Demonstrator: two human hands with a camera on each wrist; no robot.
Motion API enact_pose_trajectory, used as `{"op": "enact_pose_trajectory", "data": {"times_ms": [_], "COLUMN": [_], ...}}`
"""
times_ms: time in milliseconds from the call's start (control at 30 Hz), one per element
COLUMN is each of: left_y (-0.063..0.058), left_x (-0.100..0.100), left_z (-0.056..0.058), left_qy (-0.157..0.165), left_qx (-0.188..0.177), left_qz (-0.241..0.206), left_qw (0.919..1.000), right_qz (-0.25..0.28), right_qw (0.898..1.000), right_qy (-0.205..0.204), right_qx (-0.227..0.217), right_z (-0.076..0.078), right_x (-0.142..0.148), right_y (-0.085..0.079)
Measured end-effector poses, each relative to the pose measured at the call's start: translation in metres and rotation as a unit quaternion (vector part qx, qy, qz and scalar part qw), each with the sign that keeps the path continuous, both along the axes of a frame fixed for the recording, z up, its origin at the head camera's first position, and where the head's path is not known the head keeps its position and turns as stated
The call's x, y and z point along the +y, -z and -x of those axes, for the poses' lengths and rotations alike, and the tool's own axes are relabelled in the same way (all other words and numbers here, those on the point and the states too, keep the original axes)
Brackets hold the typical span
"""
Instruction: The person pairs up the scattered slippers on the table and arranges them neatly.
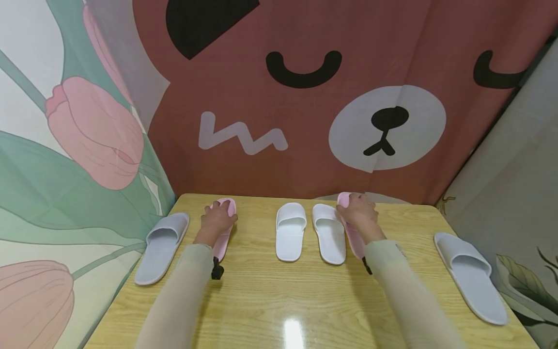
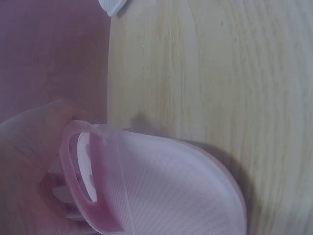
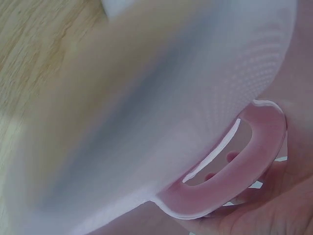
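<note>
My left hand (image 1: 216, 222) grips a pink slipper (image 1: 223, 245) by its toe end, fingers over the strap. In the left wrist view, the ribbed sole and open strap (image 2: 77, 169) of this slipper show, with the hand behind the strap. My right hand (image 1: 361, 216) holds another pink slipper (image 1: 355, 242) by its strap end, just right of a white slipper (image 1: 330, 241). Up close in the right wrist view, its pink strap (image 3: 266, 142) has fingers around it, and its sole tilts above the wood. A second white slipper (image 1: 290, 242) lies to the left of the first.
A pale grey slipper (image 1: 158, 257) lies at the table's left edge, and another (image 1: 477, 286) at the right edge. Behind the wooden table (image 1: 257, 300) hangs a brown bear-print cloth (image 1: 244, 174). Printed cloths also flank both sides.
</note>
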State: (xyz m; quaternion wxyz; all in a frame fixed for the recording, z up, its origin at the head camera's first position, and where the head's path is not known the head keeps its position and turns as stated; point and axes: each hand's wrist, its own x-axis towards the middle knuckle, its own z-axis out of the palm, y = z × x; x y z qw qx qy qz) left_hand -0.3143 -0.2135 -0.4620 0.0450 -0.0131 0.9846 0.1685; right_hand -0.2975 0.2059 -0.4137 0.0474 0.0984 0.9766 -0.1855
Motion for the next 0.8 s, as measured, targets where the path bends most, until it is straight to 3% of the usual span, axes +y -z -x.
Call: {"op": "enact_pose_trajectory", "data": {"times_ms": [800], "left_y": [0.001], "left_x": [0.007], "left_z": [0.005], "left_qy": [0.004], "left_qx": [0.001], "left_qz": [-0.014], "left_qw": [0.9999], "right_qz": [-0.007], "right_qw": [1.0], "right_qy": [-0.004], "right_qx": [0.015], "right_z": [0.006], "right_x": [-0.032], "right_y": [0.001]}}
